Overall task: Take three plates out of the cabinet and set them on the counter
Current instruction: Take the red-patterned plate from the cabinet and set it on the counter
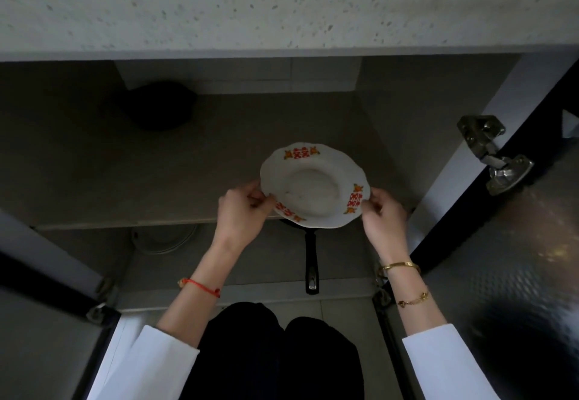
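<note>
1 white plate (315,185), scalloped rim, red-and-orange motifs: held in the open cabinet (94,155), over the shelf's front edge. Left hand (242,211) and right hand (383,214) closed on opposite rims. Below: black pan (311,261). Above: speckled bench (282,14).

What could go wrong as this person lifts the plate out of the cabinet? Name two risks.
The plate is pinched only at its rim by the left hand and right hand, so it might slip. Lifting it, it could strike the counter edge overhanging the cabinet.
</note>
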Demonstrator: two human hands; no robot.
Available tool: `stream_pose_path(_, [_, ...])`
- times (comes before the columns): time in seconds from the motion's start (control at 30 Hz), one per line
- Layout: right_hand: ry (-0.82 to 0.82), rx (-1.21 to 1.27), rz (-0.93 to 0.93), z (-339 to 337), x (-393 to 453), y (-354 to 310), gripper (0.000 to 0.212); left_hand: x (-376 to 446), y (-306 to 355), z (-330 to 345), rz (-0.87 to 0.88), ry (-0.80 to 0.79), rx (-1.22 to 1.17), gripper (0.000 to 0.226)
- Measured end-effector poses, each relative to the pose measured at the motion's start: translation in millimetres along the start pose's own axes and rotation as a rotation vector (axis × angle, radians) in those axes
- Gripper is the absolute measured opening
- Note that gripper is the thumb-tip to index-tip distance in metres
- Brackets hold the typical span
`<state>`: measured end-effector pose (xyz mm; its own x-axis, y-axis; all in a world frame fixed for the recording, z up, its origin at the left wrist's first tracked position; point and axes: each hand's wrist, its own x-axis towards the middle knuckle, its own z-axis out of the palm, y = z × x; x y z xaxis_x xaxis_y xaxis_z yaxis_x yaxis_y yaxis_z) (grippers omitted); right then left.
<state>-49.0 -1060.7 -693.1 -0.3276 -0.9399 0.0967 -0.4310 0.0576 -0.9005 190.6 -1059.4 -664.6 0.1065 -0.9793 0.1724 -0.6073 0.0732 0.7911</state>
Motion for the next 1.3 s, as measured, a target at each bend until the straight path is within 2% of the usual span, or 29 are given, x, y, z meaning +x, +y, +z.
stream_pose_path(0.27, [0.026,0.005,-0.001,9,-3,-3,0.022,-5,-10,-5,-0.016,0.022,-0.057,0.010])
stream_pose_path(0.5, [0.019,-0.132,0.066,-1,-24,-48,0.027,-15,10,-33,-0.092,-0.039,-0.078,0.017])
stream_pose_path(0.63, [-0.008,-0.135,0.169,-21,-53,-87,0.027,-39,37,-59,-0.171,-0.060,-0.042,0.004])
stream_pose_path(0.7, [-0.036,-0.178,0.205,-34,-68,-105,0.027,-55,52,-73,-0.204,-0.071,-0.041,0.009])
stream_pose_path(0.77, [-0.078,-0.213,0.252,-48,-85,-120,0.026,-74,69,-88,-0.225,-0.103,-0.044,0.004])
stream_pose_path(0.87, [-0.135,-0.250,0.291,-69,-111,-140,0.020,-101,92,-109,-0.245,-0.116,-0.041,0.016])
stream_pose_path(1.13, [-0.253,-0.268,0.369,-122,-166,-196,0.017,-162,158,-169,-0.364,-0.132,-0.032,0.025])
stream_pose_path(1.3, [-0.262,-0.255,0.382,-159,-188,-246,0.017,-189,206,-207,-0.384,-0.131,-0.026,0.028])
